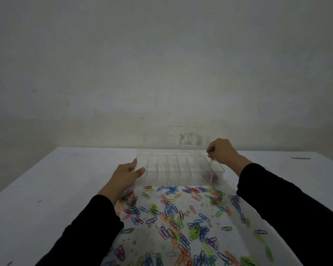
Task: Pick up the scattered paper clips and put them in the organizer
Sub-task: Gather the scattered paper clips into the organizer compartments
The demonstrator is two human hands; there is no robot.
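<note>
Clear organizer (pixel 181 170) between hands | left (pixel 126 176) loose | right (pixel 220 151) pinching clips (pixel 211 159)

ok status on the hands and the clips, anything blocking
Left hand open, steadying clear organizer. Right hand pinching clips over rightmost compartment. Most paper clips scattered on table. Nothing blocking.

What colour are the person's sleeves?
Black, on both sleeves, seen in the head view.
</note>
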